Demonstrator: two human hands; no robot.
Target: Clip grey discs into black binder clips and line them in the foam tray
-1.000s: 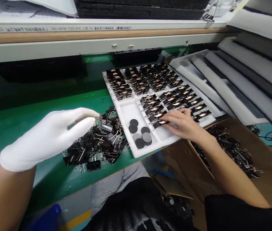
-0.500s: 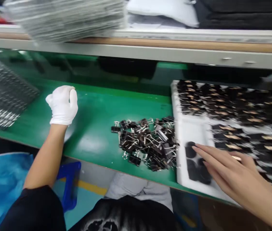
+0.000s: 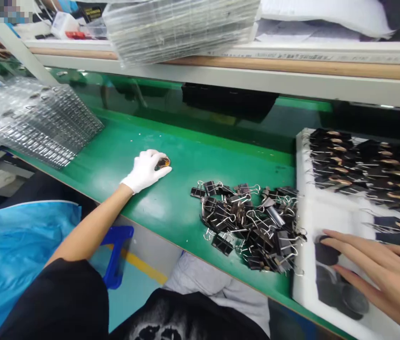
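Note:
My left hand (image 3: 146, 171), in a white glove, rests low over the green table (image 3: 182, 174), closed around a small round part (image 3: 163, 163) with dark and orange areas. On the right my bare right hand (image 3: 380, 271) reaches over a white foam tray (image 3: 304, 264). Its fingers are stretched out and touch or hover just above dark round discs (image 3: 327, 252) in a tray compartment. Between the hands lies a pile of black binder clips (image 3: 235, 212). More clips holding thin pieces stand in rows (image 3: 337, 148) in the tray.
A stack of clear plastic trays (image 3: 51, 123) stands at the left of the table. Another clear stack (image 3: 185, 28) overhangs the shelf edge (image 3: 221, 75). A person in blue clothing (image 3: 19, 245) sits at the left, beside a blue stool (image 3: 118, 255).
The view has swung left, so the table contents appear farther right. My left hand has turned and lowered, and the round part now shows between its fingers. My right hand stays over the discs.

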